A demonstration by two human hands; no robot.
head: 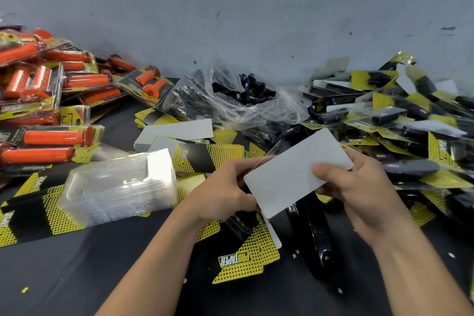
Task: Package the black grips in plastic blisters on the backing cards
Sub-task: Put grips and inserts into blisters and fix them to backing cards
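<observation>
Two hands share one white card, blank side up, tilted, held above the bench. Left hand: grip narrow, fingers curled round the card's lower-left edge. A clear plastic edge shows behind the card; can't tell if it's held too. Right hand: grip pinches the card's right end, thumb flat on the face, other fingers behind.

Black grips lie loose in a clear bag at the back by the wall. Pile of packed black ones on the right. Stack of clear blisters just beside the left hand. Yellow-black backing cards are spread on the bench under both hands. Orange grip packs are heaped far left.
</observation>
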